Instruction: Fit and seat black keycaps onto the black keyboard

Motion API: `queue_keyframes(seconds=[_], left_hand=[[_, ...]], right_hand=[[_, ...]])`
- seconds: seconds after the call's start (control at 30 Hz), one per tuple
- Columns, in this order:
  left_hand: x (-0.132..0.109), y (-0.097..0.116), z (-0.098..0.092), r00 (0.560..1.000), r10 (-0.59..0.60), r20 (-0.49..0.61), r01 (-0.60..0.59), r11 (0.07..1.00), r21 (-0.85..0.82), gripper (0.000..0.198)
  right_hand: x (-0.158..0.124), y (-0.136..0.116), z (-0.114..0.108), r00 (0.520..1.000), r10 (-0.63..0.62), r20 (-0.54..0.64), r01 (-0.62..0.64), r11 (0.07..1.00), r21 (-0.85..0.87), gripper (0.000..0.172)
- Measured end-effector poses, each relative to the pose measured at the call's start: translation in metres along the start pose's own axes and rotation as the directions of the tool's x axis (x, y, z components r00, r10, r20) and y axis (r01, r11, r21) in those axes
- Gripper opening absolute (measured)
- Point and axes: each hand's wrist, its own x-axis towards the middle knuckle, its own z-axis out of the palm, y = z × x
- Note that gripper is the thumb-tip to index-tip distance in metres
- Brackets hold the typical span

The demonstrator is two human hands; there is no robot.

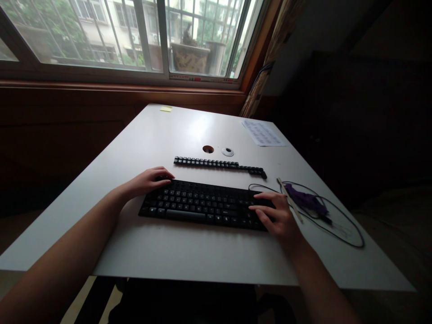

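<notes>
A black keyboard (205, 204) lies on the white table (189, 252) in front of me. My left hand (150, 180) rests on its far left corner, fingers curled over the edge. At the right end my right hand (275, 213) lies flat on the keys with fingers stretched out and apart. Just behind the keyboard sits a separate row of black keycaps (219, 164), in a line. Neither hand touches that row.
A black cable (340, 225), a purple cloth (305, 200) and a thin stick (289, 200) lie right of the keyboard. A cable hole (208, 149), a round white cap (227, 152), a printed sheet (263, 133) and a yellow note (165, 108) lie further back. A window fills the far wall.
</notes>
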Motion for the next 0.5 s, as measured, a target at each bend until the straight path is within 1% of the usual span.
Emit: queue_keyframes(seconds=[0.07,0.13,0.17,0.27,0.4,0.47,0.5], left_hand=[[-0.0002,0.0001,-0.0002,1.0,0.001,-0.004,-0.001,1.0,0.002,0.038],[-0.0002,0.0008,-0.0005,1.0,0.0,-0.002,0.0,1.0,0.0,0.036],[-0.0002,0.0012,-0.0006,1.0,0.001,0.0,-0.001,1.0,-0.002,0.036],[0.0001,0.0015,-0.0007,1.0,0.004,0.006,-0.004,1.0,-0.005,0.035],[0.0003,0.0003,-0.0003,1.0,0.008,-0.002,-0.008,1.0,0.002,0.036],[0.0002,0.0004,-0.0001,1.0,0.012,-0.009,-0.012,1.0,0.005,0.036],[0.0001,0.0008,-0.0002,1.0,0.013,-0.01,-0.013,1.0,0.005,0.035]], right_hand=[[-0.0003,-0.0001,0.0,1.0,0.021,-0.011,-0.021,1.0,0.001,0.028],[0.0002,-0.0004,0.0002,0.999,0.033,0.005,-0.033,0.999,-0.017,0.033],[0.0007,-0.0004,0.0001,0.999,0.033,0.018,-0.032,0.999,-0.021,0.033],[0.0014,-0.0002,-0.001,0.999,0.037,0.029,-0.037,0.999,0.014,0.023],[0.0011,0.0007,-0.0014,0.998,0.066,0.01,-0.066,0.997,0.039,0.027],[0.0009,0.0012,-0.0005,0.998,0.061,0.026,-0.062,0.998,0.026,0.029],[0.0007,0.0017,-0.0002,0.998,0.058,0.037,-0.059,0.998,0.03,0.027]])
